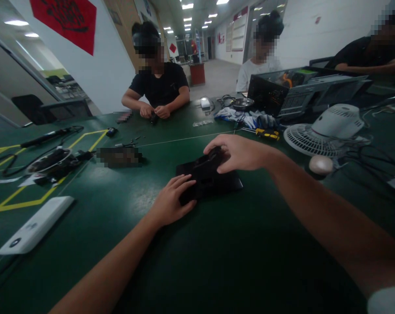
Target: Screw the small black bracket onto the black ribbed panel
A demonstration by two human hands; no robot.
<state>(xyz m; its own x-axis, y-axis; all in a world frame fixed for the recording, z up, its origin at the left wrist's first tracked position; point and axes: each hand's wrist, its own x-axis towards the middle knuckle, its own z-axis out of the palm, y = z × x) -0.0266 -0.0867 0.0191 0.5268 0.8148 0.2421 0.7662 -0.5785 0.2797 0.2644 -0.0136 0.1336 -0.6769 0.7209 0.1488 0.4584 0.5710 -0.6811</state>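
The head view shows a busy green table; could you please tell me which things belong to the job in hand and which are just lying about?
Seemingly in the job: black flat panel; black part on it, held by the right hand, with the left hand against its left side.

Seemingly just lying about: white fan; computer case; yellow-handled tools; gloves; white oblong device.

You've got no readable text here. Characters on the red paper [65,22] and marks on the white box [42,220], your left: too blurred.
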